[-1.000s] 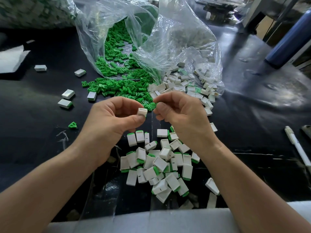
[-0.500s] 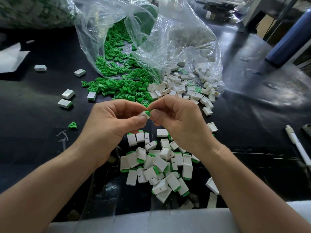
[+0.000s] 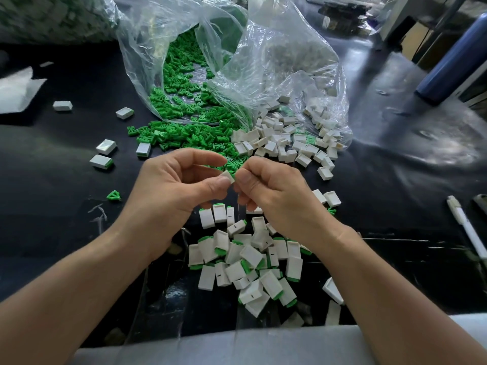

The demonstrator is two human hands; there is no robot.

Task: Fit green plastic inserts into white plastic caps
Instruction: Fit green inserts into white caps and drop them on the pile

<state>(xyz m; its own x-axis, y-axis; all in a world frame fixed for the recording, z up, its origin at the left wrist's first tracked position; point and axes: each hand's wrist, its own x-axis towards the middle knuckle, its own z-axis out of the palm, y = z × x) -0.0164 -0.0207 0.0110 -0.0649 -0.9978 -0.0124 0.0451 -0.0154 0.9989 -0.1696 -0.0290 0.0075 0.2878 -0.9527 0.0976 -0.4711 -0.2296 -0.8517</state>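
I see the left hand [image 3: 168,185] pinching a small white rectangular plastic cap [image 3: 227,177] above the heap of finished caps [image 3: 245,259], its mouth facing the right hand [image 3: 274,191], which seemingly pinches a green plastic insert [image 3: 233,175] at that mouth.

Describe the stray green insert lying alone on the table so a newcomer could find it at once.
Start at the clear plastic bag spilling green inserts onto the black table. Move toward the person's left hand; the stray green insert lies just outside it, to the left. Unlike the heaped inserts at the bag's mouth, it sits alone on bare black surface, touching nothing.
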